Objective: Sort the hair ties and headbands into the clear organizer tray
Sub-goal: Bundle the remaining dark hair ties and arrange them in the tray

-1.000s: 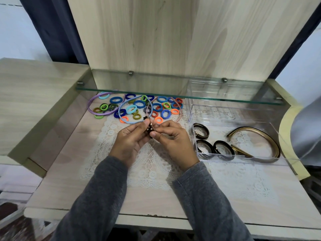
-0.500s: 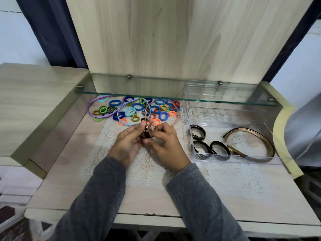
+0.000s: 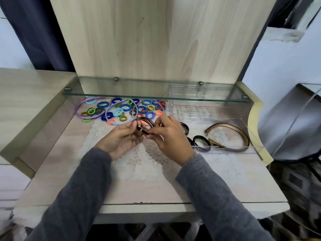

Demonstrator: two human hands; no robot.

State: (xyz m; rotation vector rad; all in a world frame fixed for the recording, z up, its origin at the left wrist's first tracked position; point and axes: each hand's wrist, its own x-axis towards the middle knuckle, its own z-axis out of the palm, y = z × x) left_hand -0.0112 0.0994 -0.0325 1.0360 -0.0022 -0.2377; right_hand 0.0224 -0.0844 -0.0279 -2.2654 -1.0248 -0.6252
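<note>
Hair band (image 3: 145,122), dark w/ a clasp, was pinched by both our hands.
Left hand (image 3: 121,138) & right hand (image 3: 169,134) fingers squeezed it; it could've slipped, missing the clear tray (image 3: 225,150).

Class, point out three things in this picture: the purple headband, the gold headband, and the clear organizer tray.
purple headband (image 3: 78,108), head view, left curve of the band.
gold headband (image 3: 224,125), head view, top of its arch.
clear organizer tray (image 3: 225,153), head view, near front wall.

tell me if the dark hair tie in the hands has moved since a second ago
Yes. The dark hair tie has opened from a small bunch into a loop and shifted right, toward the clear tray.
</note>
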